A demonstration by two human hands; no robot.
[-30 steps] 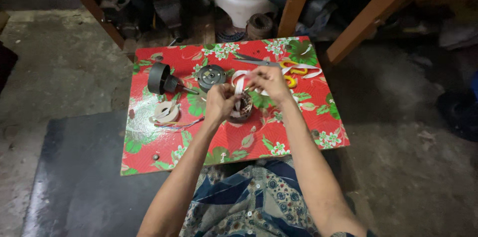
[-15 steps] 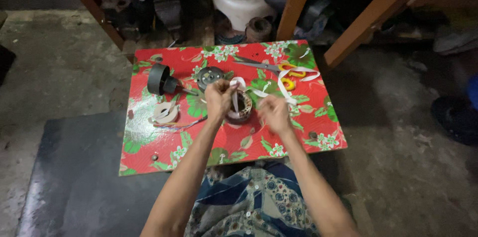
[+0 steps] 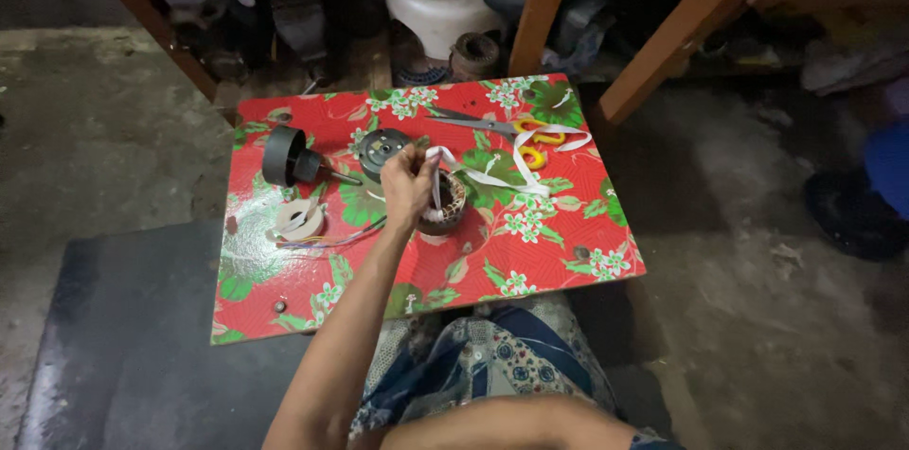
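My left hand (image 3: 407,187) is closed in a fist around the end of a white tape (image 3: 492,169), pinching it just above the motor stator (image 3: 443,207), a round core wound with copper-coloured wire that stands on the red floral board (image 3: 530,261) near its middle. The tape runs from my fist off to the right across the board, looping past the scissors with yellow handles (image 3: 516,131). My right hand is out of sight; only the forearm shows at the bottom edge, so I cannot tell what it does.

I judge the stator to be heavy for its size and stiff, steady enough to stay put under a light pull. Its windings look delicate, though: thin wire that could nick or shift if squeezed, so I would take it by the outer iron ring, not by the coils. The tape is soft, limp and light; it is best gripped close to the core between thumb and finger, where tension can be kept.

My left arm reaches straight forward from my lap, elbow low, wrist bent slightly down over the core, knuckles up.

To the left lie a black rotor with its shaft (image 3: 289,158), a round grey end cap (image 3: 382,151), a small white roll (image 3: 298,219) and some thin coloured wires (image 3: 331,240).
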